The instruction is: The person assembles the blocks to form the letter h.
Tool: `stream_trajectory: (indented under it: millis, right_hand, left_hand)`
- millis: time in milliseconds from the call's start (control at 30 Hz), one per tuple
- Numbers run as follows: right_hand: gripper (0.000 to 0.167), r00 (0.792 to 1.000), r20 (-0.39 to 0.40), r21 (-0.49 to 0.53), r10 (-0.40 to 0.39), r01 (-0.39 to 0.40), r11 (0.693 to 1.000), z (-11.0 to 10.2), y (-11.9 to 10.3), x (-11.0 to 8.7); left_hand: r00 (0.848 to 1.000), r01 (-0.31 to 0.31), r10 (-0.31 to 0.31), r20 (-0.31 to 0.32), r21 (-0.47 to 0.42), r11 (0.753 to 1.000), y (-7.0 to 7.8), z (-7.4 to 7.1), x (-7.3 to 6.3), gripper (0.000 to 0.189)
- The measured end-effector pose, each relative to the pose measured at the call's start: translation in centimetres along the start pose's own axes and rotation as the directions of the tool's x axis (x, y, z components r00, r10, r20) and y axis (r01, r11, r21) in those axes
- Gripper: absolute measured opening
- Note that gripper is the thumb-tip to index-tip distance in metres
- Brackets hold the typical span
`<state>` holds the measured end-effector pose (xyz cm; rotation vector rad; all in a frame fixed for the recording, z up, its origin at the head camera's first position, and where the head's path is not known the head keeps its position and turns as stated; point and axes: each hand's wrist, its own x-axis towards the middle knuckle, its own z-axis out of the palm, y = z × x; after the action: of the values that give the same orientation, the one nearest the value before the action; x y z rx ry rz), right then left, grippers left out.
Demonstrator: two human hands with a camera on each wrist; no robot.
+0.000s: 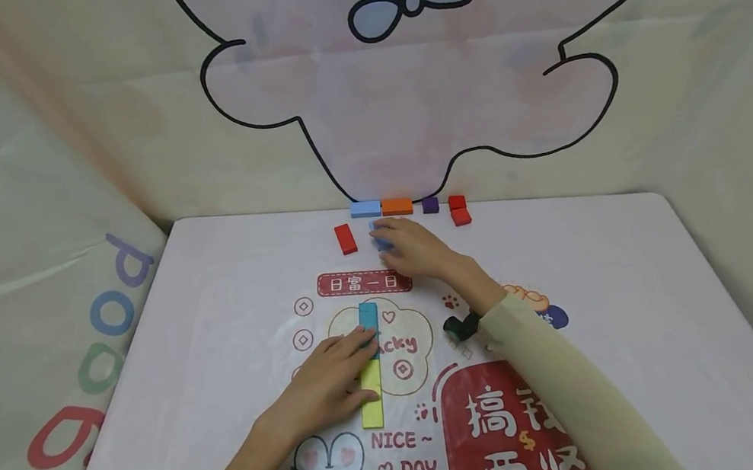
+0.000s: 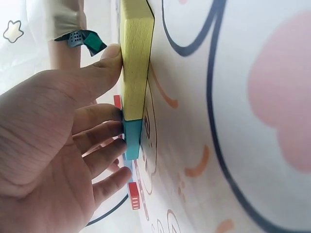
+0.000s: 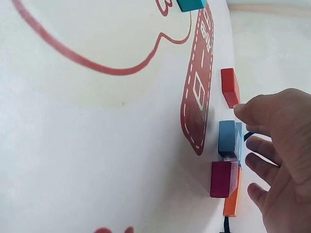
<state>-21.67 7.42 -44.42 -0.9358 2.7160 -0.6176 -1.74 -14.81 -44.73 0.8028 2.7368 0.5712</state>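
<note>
My left hand [image 1: 326, 382] rests on a yellow block [image 1: 373, 413] and a teal block [image 1: 368, 314] laid end to end in one line. In the left wrist view its thumb touches the yellow block, and its fingertips lie along the teal one. Farther back, my right hand [image 1: 415, 248] reaches over a blue block [image 3: 227, 138] with its fingers spread. Close beside that block is a magenta block [image 3: 221, 179], which the hand hides in the head view. The right thumb tip is close to a red block [image 1: 345, 239].
Along the table's back edge lie a light blue block [image 1: 365, 209], an orange block [image 1: 397, 207] and a purple block [image 1: 430, 205]. Two small red blocks [image 1: 460, 217] lie to their right. A printed white cover [image 1: 232, 304] spreads over the table, with a cloth wall [image 1: 152, 136] behind.
</note>
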Motion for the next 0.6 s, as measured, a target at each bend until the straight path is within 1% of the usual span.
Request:
stream_trajectory:
  millis: [367, 600]
  right_hand:
    - [0.056, 0.998, 0.066, -0.034, 0.016, -0.014, 0.999, 0.2, 0.9, 1.2]
    - [0.054, 0.997, 0.079, -0.045, 0.026, -0.023, 0.999, 0.0, 1.0, 1.8]
  left_hand:
    - [1.000, 0.008, -0.008, 0.012, -0.009, 1.000, 0.0, 0.1, 0.0, 0.076]
    - [1.000, 0.001, 0.000, 0.006, -0.013, 1.000, 0.1, -0.1, 0.1, 0.076]
